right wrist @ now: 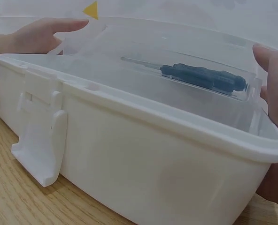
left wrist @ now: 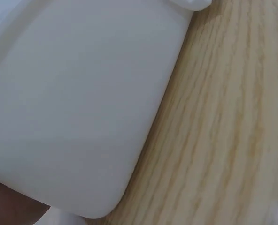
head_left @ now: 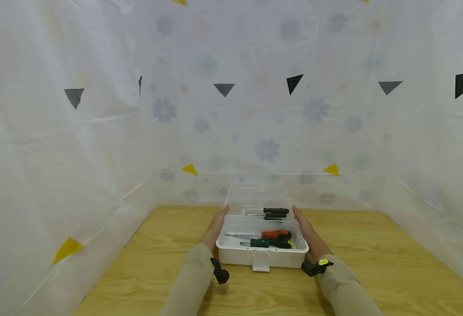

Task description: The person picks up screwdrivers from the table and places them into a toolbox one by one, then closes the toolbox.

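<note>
A white plastic toolbox [head_left: 262, 254] sits on the wooden desk [head_left: 373, 263], near the middle of the desk's width and closer to its near edge than to its far edge. Its clear lid [head_left: 258, 196] stands open and upright at the back. The front latch [head_left: 261, 262] hangs down loose over the front wall.

The left hand [head_left: 214, 227] lies flat against the box's left wall, fingers straight and reaching toward the back corner where the lid hinges; it presses the wall without curling round anything. The right hand [head_left: 309, 232] mirrors it on the right wall, fingers straight and laid along the side, fingertips near the rear corner. Neither hand grips or pinches: both rest open-palmed on the box, one on each side.

Inside the box an orange-handled screwdriver [head_left: 275, 234] lies beside a green-handled screwdriver [head_left: 266, 242], both with shafts pointing left. Behind them, seen at the clear lid, lie black-handled screwdrivers [head_left: 275, 212]; whether they rest in a tray or in the lid itself cannot be told.

The right wrist view shows the box's front wall, the hanging latch and a dark-handled screwdriver through clear plastic. The left wrist view shows only the white side wall [left wrist: 73, 103] close up against the wood grain.

Translucent flowered sheeting [head_left: 255, 123] with stuck-on triangles walls the desk on three sides.
</note>
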